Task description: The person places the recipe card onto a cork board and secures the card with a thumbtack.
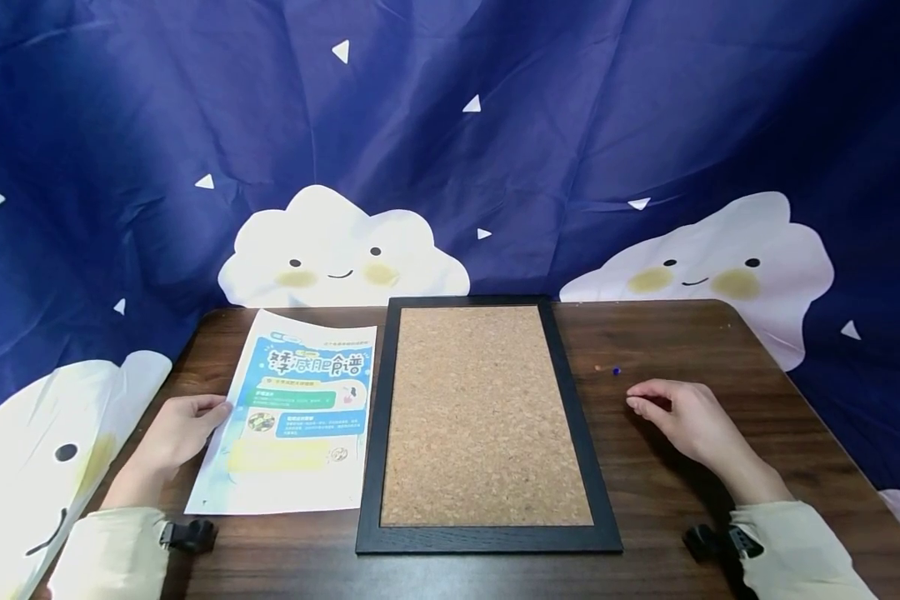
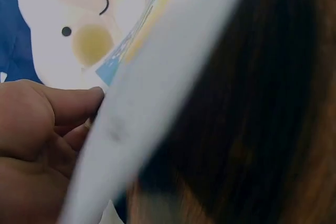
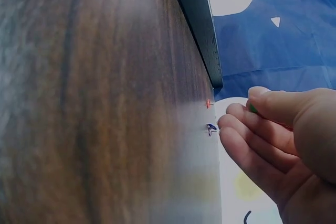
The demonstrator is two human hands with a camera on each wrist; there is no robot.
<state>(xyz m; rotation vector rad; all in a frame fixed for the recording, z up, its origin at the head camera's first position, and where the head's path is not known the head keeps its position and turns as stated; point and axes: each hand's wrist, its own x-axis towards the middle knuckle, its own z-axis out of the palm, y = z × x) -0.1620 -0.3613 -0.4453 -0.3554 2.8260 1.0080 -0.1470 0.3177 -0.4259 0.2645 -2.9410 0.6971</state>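
Observation:
My left hand (image 1: 180, 433) pinches the left edge of a printed paper sheet (image 1: 300, 487) with a blue header. In the left wrist view the sheet (image 2: 142, 87) curves, and the edge near the hand is raised off the table. Right of it lies a cork board (image 1: 487, 417) in a black frame. My right hand (image 1: 686, 417) is held over the table right of the board, thumb and forefinger pinching a small green pushpin (image 3: 253, 108), mostly hidden by the fingers. A blue pushpin (image 1: 617, 371) and an orange-red pushpin (image 1: 598, 367) lie beyond it on the table.
The dark wooden table (image 1: 780, 450) has rounded far corners. Behind it hangs a blue curtain (image 1: 450, 142) with smiling white clouds and small triangles. A black wrist camera (image 1: 191, 535) sits on the left sleeve, another (image 1: 708, 542) on the right.

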